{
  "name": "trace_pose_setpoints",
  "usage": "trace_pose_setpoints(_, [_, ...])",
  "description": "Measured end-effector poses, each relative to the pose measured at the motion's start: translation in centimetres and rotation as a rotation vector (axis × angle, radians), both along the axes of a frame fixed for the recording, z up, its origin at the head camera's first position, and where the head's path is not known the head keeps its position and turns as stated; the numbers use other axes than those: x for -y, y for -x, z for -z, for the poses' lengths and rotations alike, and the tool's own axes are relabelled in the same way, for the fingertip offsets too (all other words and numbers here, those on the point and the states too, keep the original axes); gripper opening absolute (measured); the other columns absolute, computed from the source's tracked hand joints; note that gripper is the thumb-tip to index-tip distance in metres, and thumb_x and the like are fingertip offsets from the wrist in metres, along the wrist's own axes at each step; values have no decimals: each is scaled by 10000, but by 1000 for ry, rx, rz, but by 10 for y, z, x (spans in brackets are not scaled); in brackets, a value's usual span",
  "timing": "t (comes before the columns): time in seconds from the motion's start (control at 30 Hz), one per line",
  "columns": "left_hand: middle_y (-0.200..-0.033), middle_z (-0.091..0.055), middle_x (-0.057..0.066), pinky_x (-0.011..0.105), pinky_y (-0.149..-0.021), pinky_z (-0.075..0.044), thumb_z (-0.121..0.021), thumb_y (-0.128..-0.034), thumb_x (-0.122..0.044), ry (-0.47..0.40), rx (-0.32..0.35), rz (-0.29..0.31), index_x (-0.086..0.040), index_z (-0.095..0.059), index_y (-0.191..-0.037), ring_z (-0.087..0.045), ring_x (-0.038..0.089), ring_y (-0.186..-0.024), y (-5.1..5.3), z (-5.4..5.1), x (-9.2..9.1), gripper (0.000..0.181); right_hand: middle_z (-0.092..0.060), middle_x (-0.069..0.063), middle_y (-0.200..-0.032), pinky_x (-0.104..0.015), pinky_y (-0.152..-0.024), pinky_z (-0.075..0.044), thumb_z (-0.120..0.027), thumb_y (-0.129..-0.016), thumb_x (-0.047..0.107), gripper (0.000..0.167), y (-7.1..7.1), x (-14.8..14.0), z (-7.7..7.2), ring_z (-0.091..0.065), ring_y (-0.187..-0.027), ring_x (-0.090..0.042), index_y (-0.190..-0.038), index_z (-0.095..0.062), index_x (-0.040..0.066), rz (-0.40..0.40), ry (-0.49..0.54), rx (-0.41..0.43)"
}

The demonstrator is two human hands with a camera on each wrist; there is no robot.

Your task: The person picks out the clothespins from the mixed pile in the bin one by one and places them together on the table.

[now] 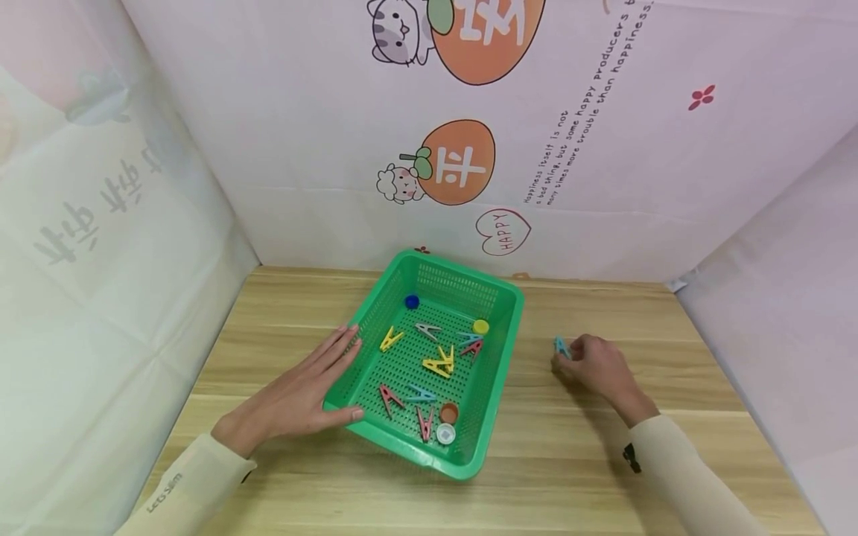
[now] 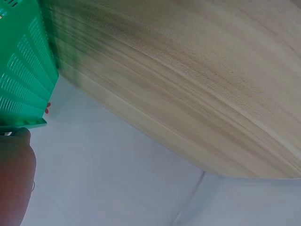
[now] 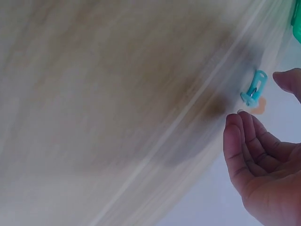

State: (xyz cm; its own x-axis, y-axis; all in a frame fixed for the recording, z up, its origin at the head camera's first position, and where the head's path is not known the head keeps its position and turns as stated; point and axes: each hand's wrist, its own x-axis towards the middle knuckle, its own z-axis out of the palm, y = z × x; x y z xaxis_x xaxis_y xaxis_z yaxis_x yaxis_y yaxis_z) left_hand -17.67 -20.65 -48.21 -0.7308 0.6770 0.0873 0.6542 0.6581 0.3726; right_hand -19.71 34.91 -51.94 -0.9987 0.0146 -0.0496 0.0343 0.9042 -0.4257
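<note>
A green plastic basket [image 1: 497,387] stands on the table, holding several plastic clothespins, such as a yellow clothespin [image 1: 391,339] and a red clothespin [image 1: 390,400]. Bottle caps lie among them: blue [image 1: 412,301], yellow [image 1: 480,326], brown [image 1: 449,413] and white [image 1: 445,433]. My left hand [image 1: 298,398] rests on the basket's left rim with long, straight fingers, thumb at the near corner. To the right of the basket, a light-blue clothespin [image 1: 561,347] is on the table at my right hand [image 1: 603,372]. In the right wrist view, thumb and fingers are parted around this clothespin [image 3: 256,87], without pinching it.
Wood-grain table [image 1: 570,461] spreads around the basket. A white printed sheet [image 1: 322,149] rises behind the table's far edge, and pale sheets [image 1: 100,298] hang along the left and right sides.
</note>
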Motion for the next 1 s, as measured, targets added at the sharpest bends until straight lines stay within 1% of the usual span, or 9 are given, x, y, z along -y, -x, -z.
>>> trace_pose_setpoints(0.07, [-1857,-37,104,591,-1294,-365,-634,-1008,-691,1,-4,-1,-52,-193,-1743,-84,380,-1712,0,0,0,1069,-748,-239,-1057,-535,-819,-640,-776,-998,393,579,-1,-1,-2,-731,-949,-372,-1226,-681,-130,-6,6,-17])
trace_pose_setpoints(0.17, [-1858,-35,100,588,-1297,-360,-633,-1008,-692,2,-2,-3,-51,-195,-1742,-65,357,-1718,-1,-1,1,1068,-732,-219,-1060,-520,-809,-627,-786,-998,377,552,-1,-2,-7,-709,-942,-336,-1237,-676,-109,-30,23,-51])
trace_pose_setpoints(0.23, [-1858,-35,97,586,-1300,-355,-634,-1008,-691,2,2,-4,-51,-196,-1741,-62,352,-1719,-1,-1,1,1068,-732,-229,-1093,-540,-834,-619,-773,-1009,366,528,-1,-1,-12,-705,-977,-353,-1246,-675,-96,-50,34,-78])
trace_pose_setpoints(0.37, [-1857,-37,106,586,-1299,-354,-638,-1008,-685,3,-5,-1,-42,-201,-1739,-86,386,-1711,-1,-1,1,1067,-723,-265,-1172,-600,-893,-600,-734,-1033,339,495,0,3,-25,-691,-1062,-411,-1278,-673,-87,-93,66,-118])
trace_pose_setpoints(0.47, [-1856,-39,113,587,-1300,-351,-642,-1007,-680,3,-8,1,-37,-202,-1738,-104,414,-1703,0,-2,1,1068,-720,-255,-1206,-610,-922,-588,-731,-1034,353,487,4,9,-34,-684,-1099,-410,-1291,-686,-59,-110,73,-138])
trace_pose_setpoints(0.6, [-1857,-36,106,587,-1300,-354,-641,-1008,-682,4,-1,0,-48,-193,-1741,-102,409,-1704,0,-1,1,1068,-738,-238,-1208,-609,-940,-590,-763,-1015,349,453,11,23,-50,-706,-1100,-402,-1271,-711,-20,-132,55,-176])
trace_pose_setpoints(0.8, [-1857,-31,103,586,-1299,-359,-637,-1012,-682,4,3,2,-49,-184,-1743,-93,396,-1709,-1,-1,1,1068,-750,-228,-1224,-600,-984,-597,-791,-994,324,436,18,53,-77,-724,-1130,-392,-1267,-719,-9,-166,52,-179])
trace_pose_setpoints(1.0, [-1858,-35,96,589,-1299,-360,-634,-1009,-692,7,6,1,-52,-184,-1744,-92,386,-1711,-1,-2,0,1073,-767,-186,-1166,-547,-938,-629,-811,-964,272,394,25,83,-92,-736,-1073,-352,-1216,-740,-22,-253,18,-206])
